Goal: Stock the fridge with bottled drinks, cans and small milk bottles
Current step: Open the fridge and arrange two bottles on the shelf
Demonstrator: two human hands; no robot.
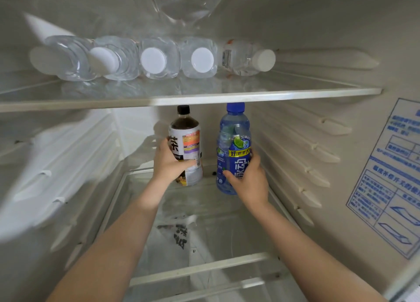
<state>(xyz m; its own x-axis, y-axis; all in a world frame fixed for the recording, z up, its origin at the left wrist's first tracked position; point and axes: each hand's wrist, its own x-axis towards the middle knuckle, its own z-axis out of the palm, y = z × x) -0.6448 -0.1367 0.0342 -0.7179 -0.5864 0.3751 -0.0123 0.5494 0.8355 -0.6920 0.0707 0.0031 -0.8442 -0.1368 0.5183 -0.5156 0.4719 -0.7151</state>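
Left hand (169, 163) grips tea bottle (185, 142); right hand (247, 179) grips blue bottle (234, 142).

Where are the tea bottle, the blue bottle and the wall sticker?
tea bottle (185, 140), head view, white label.
blue bottle (235, 124), head view, upper body.
wall sticker (391, 176), head view, printed middle.

Fridge (295, 28) lit brightly, evenly; soft shadow cast behind dark bottle (184, 129). Left wall (45, 165) smeared, probably motion blur; edges bent by lens.

white ribbed fridge walls (284, 129) | glass shelf (204, 99) | blue-printed label (391, 176), right
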